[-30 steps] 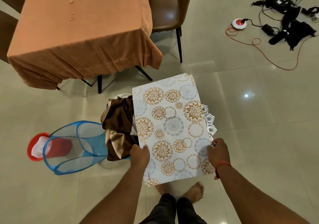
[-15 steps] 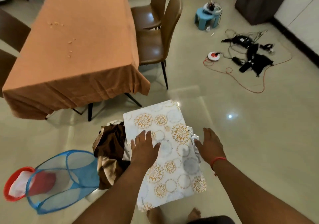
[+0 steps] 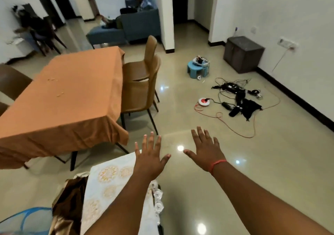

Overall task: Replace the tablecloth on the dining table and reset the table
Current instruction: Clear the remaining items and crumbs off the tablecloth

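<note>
Bare, spread fingers (image 3: 151, 140) on the left hand (image 3: 150, 159) and right hand (image 3: 206, 151) now hold nothing, having let go of the folded floral tablecloth (image 3: 108, 184) lying below. The orange tablecloth (image 3: 72, 97) still covers the desk, likely next to come off.

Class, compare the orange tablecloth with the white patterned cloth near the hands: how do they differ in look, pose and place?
The orange tablecloth is plain; the white patterned cloth carries gold floral roundels. The orange tablecloth lies spread over the dining table with its edges hanging down; the white patterned cloth lies folded flat, low beside a brown fabric. The orange tablecloth has small crumbs on top; none are visible on the white patterned cloth. Neither is held by a hand.
</note>
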`<control>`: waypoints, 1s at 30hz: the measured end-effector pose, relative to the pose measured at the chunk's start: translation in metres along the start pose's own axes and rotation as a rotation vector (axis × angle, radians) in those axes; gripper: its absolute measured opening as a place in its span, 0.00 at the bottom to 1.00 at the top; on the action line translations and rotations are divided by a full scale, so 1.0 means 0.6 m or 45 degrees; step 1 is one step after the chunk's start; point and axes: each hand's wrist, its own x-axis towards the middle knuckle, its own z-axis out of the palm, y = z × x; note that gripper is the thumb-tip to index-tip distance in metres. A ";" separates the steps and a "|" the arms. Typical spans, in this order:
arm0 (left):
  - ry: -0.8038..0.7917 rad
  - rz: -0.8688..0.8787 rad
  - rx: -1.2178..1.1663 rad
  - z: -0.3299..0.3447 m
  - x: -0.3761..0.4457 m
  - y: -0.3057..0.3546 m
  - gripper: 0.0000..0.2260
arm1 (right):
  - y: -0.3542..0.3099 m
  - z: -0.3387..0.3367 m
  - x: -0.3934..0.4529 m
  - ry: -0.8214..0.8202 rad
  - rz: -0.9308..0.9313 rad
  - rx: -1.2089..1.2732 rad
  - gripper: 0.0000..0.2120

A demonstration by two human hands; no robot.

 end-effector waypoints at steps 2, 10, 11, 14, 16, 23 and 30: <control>0.018 0.030 0.011 -0.017 0.034 0.078 0.36 | 0.071 -0.041 0.006 0.009 -0.013 -0.026 0.41; 0.006 -0.014 -0.012 -0.043 0.147 0.217 0.38 | 0.238 -0.116 0.086 0.016 -0.029 -0.071 0.42; 0.004 -0.022 -0.008 -0.042 0.169 0.220 0.38 | 0.248 -0.115 0.105 0.009 -0.028 -0.073 0.42; 0.014 -0.042 -0.006 -0.030 0.229 0.212 0.39 | 0.261 -0.115 0.165 -0.004 -0.050 -0.102 0.42; 0.024 -0.065 -0.017 -0.019 0.282 0.202 0.39 | 0.266 -0.121 0.216 -0.012 -0.069 -0.120 0.42; 0.009 -0.076 -0.080 -0.032 0.510 0.146 0.38 | 0.262 -0.178 0.466 0.036 -0.065 -0.126 0.45; -0.010 -0.218 -0.080 -0.048 0.680 0.018 0.37 | 0.180 -0.181 0.698 -0.029 -0.210 -0.122 0.43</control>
